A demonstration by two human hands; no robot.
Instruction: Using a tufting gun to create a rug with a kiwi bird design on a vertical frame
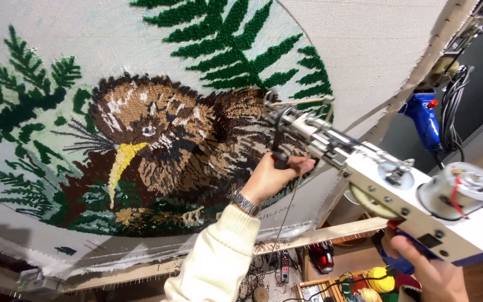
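Tufting gun (387,184), white body with blue end, held by both hands against the stretched cloth (364,50) on a wooden frame (331,232). Its tip sits at the right edge of the tufted brown bird (163,140), just below the green fern fronds (236,39).

Left hand (272,178): fingers curled tight around the gun's black front handle; cream sleeve (213,257) and metal wristwatch (245,202) at the wrist.

Right hand (429,268): wrapped around the blue rear grip under the gun body; fingers partly hidden, trigger contact cannot be told.

A thin strand of yarn (285,212) hangs down from the gun. Balls of yarn (381,279) lie in a box below. A blue clamp (423,120) is on the frame's right side.
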